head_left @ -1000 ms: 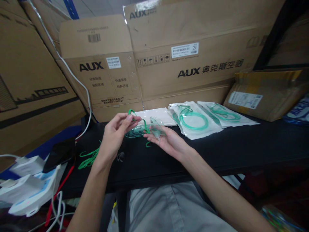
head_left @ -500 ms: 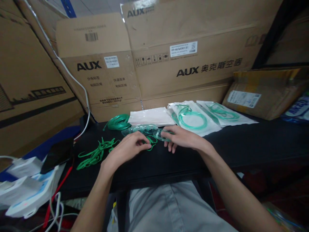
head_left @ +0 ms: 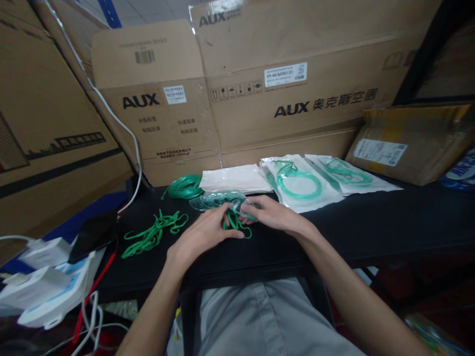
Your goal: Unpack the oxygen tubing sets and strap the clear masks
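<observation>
My right hand (head_left: 270, 213) holds a clear green-tinted face mask (head_left: 250, 211) by its right side, thumb on top and fingers curled beneath. From the mask a green elastic strap (head_left: 234, 221) hangs in a loop onto the black tabletop. My left hand (head_left: 208, 228) is at the mask's left side, its fingers curled about the strap and its thumb stretched below it; the fingertips are partly hidden. Just behind lies a row of nested clear masks (head_left: 211, 200). A loose bundle of green straps (head_left: 154, 232) is left of my left hand.
A coil of green tubing (head_left: 183, 186) sits behind the masks, beside a flat white packet (head_left: 235, 179). Two bagged tubing sets (head_left: 297, 185) lie to the right, near a taped carton (head_left: 404, 148). Large cardboard boxes (head_left: 289, 128) wall the back. A power strip (head_left: 55, 296) stands at left.
The mask, first held up with its strap raised by my left hand, was lowered to the tabletop. My hands have since come closer together around mask and strap. The tubing coil has come into view.
</observation>
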{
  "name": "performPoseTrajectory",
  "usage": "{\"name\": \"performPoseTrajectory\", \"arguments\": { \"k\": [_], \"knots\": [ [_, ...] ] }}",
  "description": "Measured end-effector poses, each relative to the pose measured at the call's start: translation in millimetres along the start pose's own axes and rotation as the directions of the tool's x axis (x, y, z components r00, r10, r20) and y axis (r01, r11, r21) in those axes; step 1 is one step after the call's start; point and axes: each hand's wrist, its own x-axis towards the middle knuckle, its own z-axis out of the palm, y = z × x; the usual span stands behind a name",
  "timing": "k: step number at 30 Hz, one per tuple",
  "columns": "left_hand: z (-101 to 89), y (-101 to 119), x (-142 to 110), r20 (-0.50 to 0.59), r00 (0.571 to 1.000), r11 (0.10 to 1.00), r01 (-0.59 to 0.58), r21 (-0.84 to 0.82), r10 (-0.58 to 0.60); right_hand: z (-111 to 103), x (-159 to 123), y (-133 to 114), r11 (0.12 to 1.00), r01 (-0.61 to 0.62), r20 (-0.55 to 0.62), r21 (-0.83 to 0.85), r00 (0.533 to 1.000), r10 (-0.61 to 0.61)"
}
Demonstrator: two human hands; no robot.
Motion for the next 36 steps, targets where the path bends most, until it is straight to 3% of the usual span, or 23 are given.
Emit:
{"name": "performPoseTrajectory", "arguments": {
  "k": [3,8,12,16,20,23,25,28,31,33,36],
  "knots": [
    [4.6,9,-1,0.014,1.0,1.0,-0.01,0.004,0.01,2,-1,1,0.987,-0.061,0.001,0.152,0.998,0.062],
    [7.2,14,0,-0.007,1.0,1.0,0.01,0.006,-0.01,4,-2,0,0.958,-0.095,0.047,0.27,0.995,0.085],
    [5.0,9,0,0.017,0.999,0.999,0.045,0.029,-0.046,4,-4,-11,0.949,-0.122,-0.019,0.291,0.991,0.133],
    [4.7,11,0,0.01,0.997,0.997,0.073,0.021,-0.073,1,-7,-18,0.952,-0.067,-0.098,0.297,0.99,0.1],
    [-14.4,14,-5,-0.099,0.992,0.996,0.079,0.043,-0.075,-5,-8,-19,0.955,-0.025,-0.105,0.295,0.993,0.058],
    [-47.1,0,-21,-0.272,0.953,0.982,0.167,0.093,-0.136,-8,-8,-20,0.976,-0.004,-0.105,0.218,0.994,0.027],
    [-69.5,-20,-33,-0.385,0.89,0.936,0.32,0.148,-0.243,-9,-9,-20,0.987,0.008,-0.103,0.161,0.995,0.008],
    [-91.2,-53,-48,-0.379,0.812,0.826,0.535,0.178,-0.444,-9,-8,-19,0.995,0.047,-0.086,0.092,0.996,-0.039],
    [-97.3,-76,-53,-0.268,0.782,0.75,0.619,0.231,-0.562,-8,-7,-17,0.995,0.1,-0.051,0.019,0.994,-0.099],
    [-98.1,-80,-55,-0.245,0.761,0.725,0.647,0.235,-0.6,-7,-7,-17,0.993,0.117,-0.038,-0.033,0.992,-0.118],
    [-101.5,-72,-60,-0.331,0.723,0.693,0.685,0.226,-0.606,-8,-7,-16,0.989,0.107,-0.026,-0.102,0.994,-0.11]
  ]
}}
